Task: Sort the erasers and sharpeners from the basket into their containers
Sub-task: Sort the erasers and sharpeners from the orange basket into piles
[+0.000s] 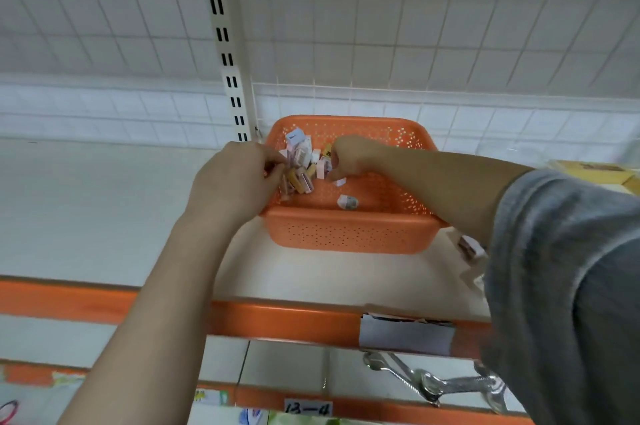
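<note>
Both my hands reach into one orange basket on the shelf: left hand pinches packets at the nine o'clock pile, right hand curls onto it; one loose eraser at six.

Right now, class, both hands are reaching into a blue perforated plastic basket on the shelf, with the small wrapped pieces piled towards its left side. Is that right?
Not quite: the perforated plastic basket is orange, not blue, as the head view shows. The rest stands: the left hand and right hand both reach into it on the shelf, and the small wrapped pieces are piled towards its left side.
</note>
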